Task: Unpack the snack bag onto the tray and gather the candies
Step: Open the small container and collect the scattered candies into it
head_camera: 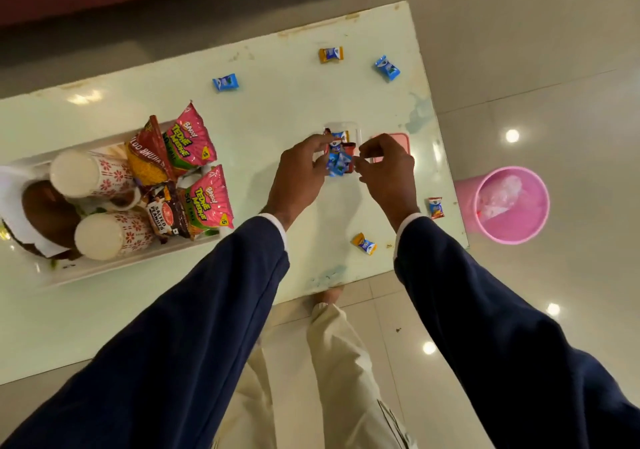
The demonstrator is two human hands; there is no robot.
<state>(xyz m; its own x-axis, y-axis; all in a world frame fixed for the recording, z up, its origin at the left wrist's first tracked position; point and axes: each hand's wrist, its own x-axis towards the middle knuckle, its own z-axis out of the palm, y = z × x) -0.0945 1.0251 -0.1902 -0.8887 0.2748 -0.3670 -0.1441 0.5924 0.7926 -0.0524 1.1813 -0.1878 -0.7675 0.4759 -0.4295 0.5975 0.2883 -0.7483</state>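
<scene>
- Hands are held over a small clear box [343, 129] near the right end of the pale table [277, 109].
- Left hand [304, 168] is curled against the box's left side, fingers bent round its edge.
- Right hand [386, 164] is curled, with a candy in a blue wrapper [337, 166] pinched at the fingertips above the box.
- More wrapped candies are seen piled inside the box; a pink lid [398, 140] is partly hidden behind the right hand.
- Loose candies are scattered on the table: two blue [225, 82] [387, 67] and one orange [331, 54] at the far side, one red [436, 207] and one yellow-blue [364, 243] nearer.
- White tray [138, 261] is set well to the left, filled with snack packets [194, 140] and two patterned cups [91, 174].
- Pink bin [509, 206] is stood on the floor, just beside the table's right edge.
</scene>
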